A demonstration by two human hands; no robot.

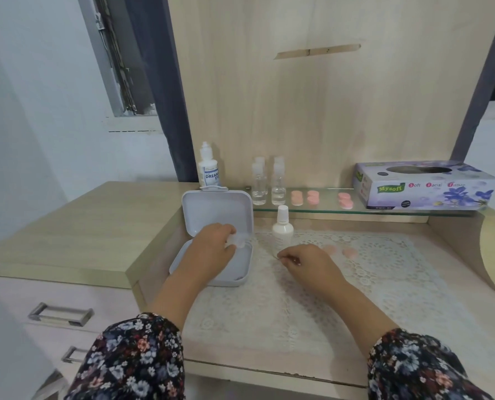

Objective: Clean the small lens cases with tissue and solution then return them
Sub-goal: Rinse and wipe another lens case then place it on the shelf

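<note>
My left hand holds a small clear lens case over the open white storage box at the left of the lace mat. My right hand rests on the mat with its fingers curled and pinching something thin that I cannot make out. A small white solution bottle stands just behind my right hand. Two pink caps lie on the mat to the right of that hand. The tissue box sits on the glass shelf at the right.
On the glass shelf stand a larger solution bottle, several clear small bottles and pink caps. A raised wooden top with drawers lies to the left.
</note>
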